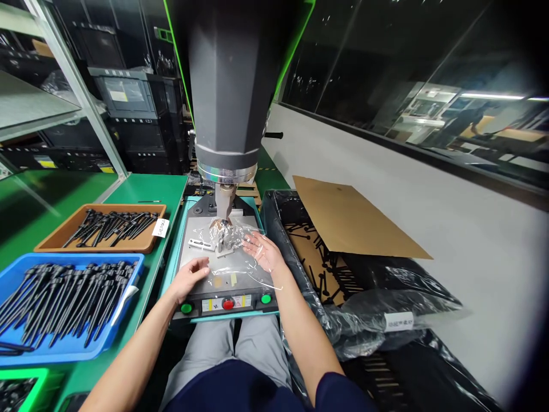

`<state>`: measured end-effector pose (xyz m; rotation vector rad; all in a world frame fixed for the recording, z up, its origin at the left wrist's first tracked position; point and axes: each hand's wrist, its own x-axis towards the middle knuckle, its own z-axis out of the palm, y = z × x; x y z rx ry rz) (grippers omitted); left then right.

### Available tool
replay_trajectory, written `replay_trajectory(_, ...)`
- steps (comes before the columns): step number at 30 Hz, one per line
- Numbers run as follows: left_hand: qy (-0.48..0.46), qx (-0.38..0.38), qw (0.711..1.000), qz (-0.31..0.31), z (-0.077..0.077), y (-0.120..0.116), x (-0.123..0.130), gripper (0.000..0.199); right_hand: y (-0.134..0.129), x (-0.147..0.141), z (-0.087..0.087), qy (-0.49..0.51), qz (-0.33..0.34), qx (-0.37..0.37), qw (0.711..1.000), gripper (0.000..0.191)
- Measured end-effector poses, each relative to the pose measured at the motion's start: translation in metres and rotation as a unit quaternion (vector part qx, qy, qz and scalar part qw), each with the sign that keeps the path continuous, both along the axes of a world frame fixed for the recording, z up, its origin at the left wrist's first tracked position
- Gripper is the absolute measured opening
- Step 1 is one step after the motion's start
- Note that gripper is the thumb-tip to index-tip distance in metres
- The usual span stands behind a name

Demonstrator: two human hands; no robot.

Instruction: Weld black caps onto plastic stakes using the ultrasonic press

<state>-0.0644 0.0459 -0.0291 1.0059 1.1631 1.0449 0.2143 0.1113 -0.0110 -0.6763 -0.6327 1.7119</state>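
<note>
We rest both arms beside a machine (225, 109) and clear plastic (235, 234).
Our left hand (187, 280) curls loosely, thumb and fingers apart; our right hand (266, 254) opens, fingers slightly spread.

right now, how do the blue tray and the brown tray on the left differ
The blue tray is nearer the camera; the brown tray is farther back. The blue tray is packed with roughly aligned black rods; the brown tray's lie more jumbled. Both sit on the green table.
</note>
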Motion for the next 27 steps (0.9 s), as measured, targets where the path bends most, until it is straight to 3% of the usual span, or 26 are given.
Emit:
replay_trajectory(5,-0.012,0.022,0.999,0.035,0.027,0.041,-0.008,0.064,0.004,-0.005,0.005,-0.013,0.014,-0.025,1.0,0.011)
replay_trajectory(8,-0.042,0.028,0.997,0.056,0.035,0.055,-0.002,0.059,0.004,-0.005,0.001,-0.024,0.017,-0.028,0.999,0.012)
replay_trajectory(13,-0.047,0.081,0.991,0.091,0.03,0.062,0.008,0.058,-0.002,0.001,-0.013,-0.036,-0.02,-0.03,0.999,0.012)
replay_trajectory(21,-0.066,0.117,0.989,0.059,0.023,0.061,0.015,0.075,-0.015,0.01,-0.025,-0.108,-0.095,-0.05,0.988,0.013)
replay_trajectory(27,-0.077,0.117,0.988,0.059,0.017,0.063,0.015,0.078,-0.017,0.011,-0.029,-0.12,-0.104,-0.048,0.986,0.016)
